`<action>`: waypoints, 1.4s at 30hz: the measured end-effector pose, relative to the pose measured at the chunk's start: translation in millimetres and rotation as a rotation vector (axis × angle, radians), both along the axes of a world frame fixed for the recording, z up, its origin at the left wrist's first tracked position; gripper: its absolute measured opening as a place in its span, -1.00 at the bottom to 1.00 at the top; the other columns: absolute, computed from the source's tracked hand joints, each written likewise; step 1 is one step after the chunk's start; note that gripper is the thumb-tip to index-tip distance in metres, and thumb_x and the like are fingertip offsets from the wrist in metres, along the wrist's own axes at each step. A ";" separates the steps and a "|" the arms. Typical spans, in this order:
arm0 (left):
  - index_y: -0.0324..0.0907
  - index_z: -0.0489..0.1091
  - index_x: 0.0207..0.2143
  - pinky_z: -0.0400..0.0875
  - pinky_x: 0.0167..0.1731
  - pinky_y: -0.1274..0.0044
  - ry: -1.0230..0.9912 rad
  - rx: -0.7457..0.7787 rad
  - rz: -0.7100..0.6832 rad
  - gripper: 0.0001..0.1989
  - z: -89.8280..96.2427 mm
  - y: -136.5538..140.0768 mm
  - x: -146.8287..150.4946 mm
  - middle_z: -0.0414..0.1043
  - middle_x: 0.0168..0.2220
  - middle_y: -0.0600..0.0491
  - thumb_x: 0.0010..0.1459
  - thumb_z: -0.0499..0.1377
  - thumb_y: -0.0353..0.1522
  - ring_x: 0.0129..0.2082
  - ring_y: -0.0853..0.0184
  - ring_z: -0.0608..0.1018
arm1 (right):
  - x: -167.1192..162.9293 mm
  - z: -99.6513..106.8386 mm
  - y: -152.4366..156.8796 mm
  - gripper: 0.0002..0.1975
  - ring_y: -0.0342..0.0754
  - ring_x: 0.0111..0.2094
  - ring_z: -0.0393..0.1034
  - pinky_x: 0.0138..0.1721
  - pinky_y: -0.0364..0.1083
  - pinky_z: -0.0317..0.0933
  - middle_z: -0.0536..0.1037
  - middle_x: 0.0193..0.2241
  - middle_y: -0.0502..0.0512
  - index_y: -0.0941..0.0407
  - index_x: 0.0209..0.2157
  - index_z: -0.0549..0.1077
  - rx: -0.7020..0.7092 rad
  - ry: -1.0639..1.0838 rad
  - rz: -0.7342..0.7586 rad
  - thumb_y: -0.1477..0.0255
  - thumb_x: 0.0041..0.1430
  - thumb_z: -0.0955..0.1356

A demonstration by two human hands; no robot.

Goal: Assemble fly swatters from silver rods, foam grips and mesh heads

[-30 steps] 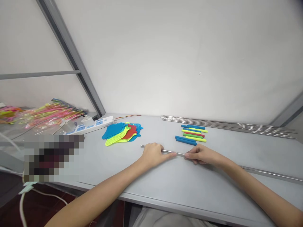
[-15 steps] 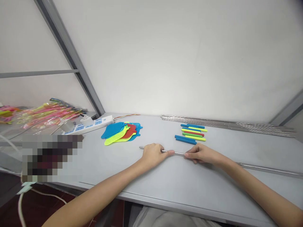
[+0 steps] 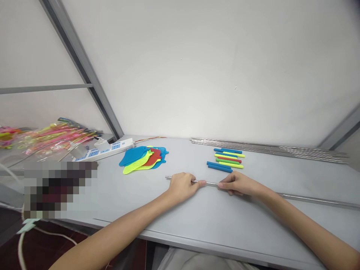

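A thin metal rod (image 3: 211, 184) lies low over the table, running from left of centre under my right forearm to the right edge of view. My left hand (image 3: 183, 186) is wrapped over it near its left end, thumb stretched along it. Farther right, my right hand (image 3: 235, 183) pinches the same rod between thumb and fingers. Just behind the right hand lie several coloured plastic handle tubes (image 3: 229, 160) in blue, yellow, green and red. Beyond my left hand is a pile of perforated fly swatter heads (image 3: 136, 162) in blue, yellow and red.
Several long metal rods (image 3: 270, 149) lie along the wall at the back right. A white power strip (image 3: 112, 147) with plugs and cables stands at the left. Past it are plastic-wrapped colourful items (image 3: 56, 137). A grey metal frame (image 3: 92, 78) borders the table (image 3: 191, 225).
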State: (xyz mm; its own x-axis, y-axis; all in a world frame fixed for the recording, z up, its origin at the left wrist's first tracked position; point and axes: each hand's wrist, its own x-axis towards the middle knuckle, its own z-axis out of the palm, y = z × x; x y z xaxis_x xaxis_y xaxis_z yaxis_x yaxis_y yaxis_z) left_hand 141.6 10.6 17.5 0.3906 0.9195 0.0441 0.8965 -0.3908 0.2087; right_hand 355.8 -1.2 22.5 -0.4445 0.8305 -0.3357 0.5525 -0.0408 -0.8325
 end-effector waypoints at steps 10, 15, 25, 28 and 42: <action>-0.20 0.29 -0.68 -0.05 -0.60 0.56 0.020 0.022 -0.003 -0.42 4.4 -0.2 -0.1 0.31 -0.66 0.03 -0.04 -0.25 0.03 -0.55 0.34 0.38 | 0.6 -0.4 0.7 -0.59 -0.30 -0.74 -0.01 -0.73 -0.22 -0.13 0.27 -0.71 -0.03 0.20 -0.55 0.40 0.005 0.011 0.008 0.10 -0.14 0.23; -0.20 0.29 -0.67 -0.06 -0.60 0.56 0.025 0.025 0.003 -0.42 4.2 -0.8 -0.1 0.32 -0.65 0.02 -0.03 -0.26 0.02 -0.54 0.33 0.39 | 0.1 0.9 0.6 -0.59 -0.30 -0.74 -0.01 -0.73 -0.22 -0.13 0.27 -0.71 -0.03 0.20 -0.54 0.40 0.001 0.021 0.011 0.11 -0.13 0.23; -0.20 0.29 -0.66 -0.07 -0.61 0.55 0.026 0.018 -0.015 -0.41 4.9 -1.8 0.1 0.31 -0.65 0.02 -0.01 -0.27 0.01 -0.54 0.33 0.38 | 0.2 5.1 -1.8 -0.60 -0.31 -0.74 -0.02 -0.71 -0.21 -0.12 0.28 -0.70 -0.03 0.19 -0.54 0.39 0.004 0.012 0.014 0.10 -0.13 0.23; -0.20 0.30 -0.66 -0.06 -0.61 0.55 0.026 0.016 -0.024 -0.42 4.2 -2.1 -0.2 0.31 -0.64 0.02 0.00 -0.27 -0.01 -0.54 0.33 0.38 | -0.2 5.8 -2.0 -0.60 -0.31 -0.74 -0.02 -0.71 -0.21 -0.12 0.28 -0.70 -0.03 0.19 -0.55 0.39 0.005 0.007 0.013 0.10 -0.13 0.23; -0.18 0.30 -0.66 -0.05 -0.59 0.57 -0.003 0.032 -0.049 -0.40 -0.6 2.4 -1.6 0.30 -0.66 0.03 -0.02 -0.30 0.02 -0.57 0.35 0.35 | 2.6 1.6 -0.7 -0.61 -0.30 -0.74 -0.02 -0.71 -0.22 -0.13 0.27 -0.69 -0.02 0.19 -0.53 0.39 0.011 0.018 0.028 0.12 -0.11 0.22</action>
